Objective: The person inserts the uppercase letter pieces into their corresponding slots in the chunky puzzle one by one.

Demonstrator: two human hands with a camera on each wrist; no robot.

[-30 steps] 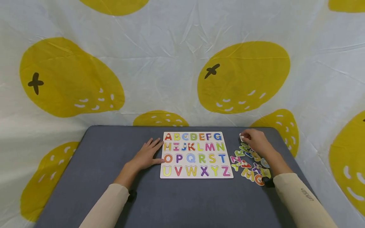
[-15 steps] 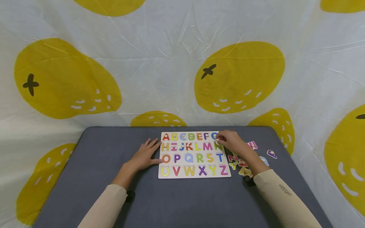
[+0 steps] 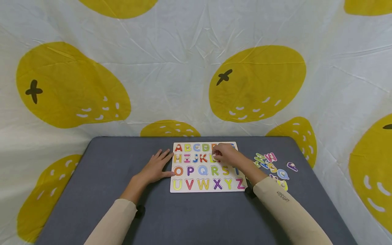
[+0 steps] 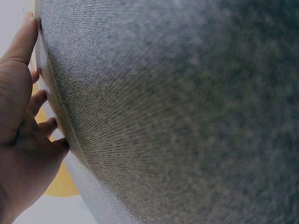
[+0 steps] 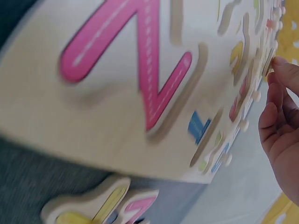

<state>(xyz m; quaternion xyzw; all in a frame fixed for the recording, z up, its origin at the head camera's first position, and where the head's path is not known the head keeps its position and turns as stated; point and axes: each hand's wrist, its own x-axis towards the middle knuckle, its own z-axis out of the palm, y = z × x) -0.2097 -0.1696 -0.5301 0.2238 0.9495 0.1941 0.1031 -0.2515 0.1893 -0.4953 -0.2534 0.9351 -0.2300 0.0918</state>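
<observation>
A wooden alphabet puzzle board (image 3: 197, 177) lies on the dark grey table, its letters in rows from A to Z. My right hand (image 3: 228, 154) is over its second row, near the L. Between thumb and fingers it pinches a small letter piece (image 5: 268, 63), seen edge-on in the right wrist view; I cannot tell which letter it is. My left hand (image 3: 154, 166) rests at the board's left side, fingers spread and thumb at the edge beside the O. Knobbed pieces sit in the top row and at the left of the second.
Loose letter pieces lie in a pile right of the board, among them a pink W (image 3: 270, 157) and a blue Q (image 3: 283, 174). A purple P (image 3: 292, 166) lies apart from them. Behind the table (image 3: 116, 177) hangs a lemon-print curtain (image 3: 171, 85).
My right hand has come from the loose pieces leftward, past the G and N, to the L, carrying a letter piece. My left hand has stayed at the board's edge.
</observation>
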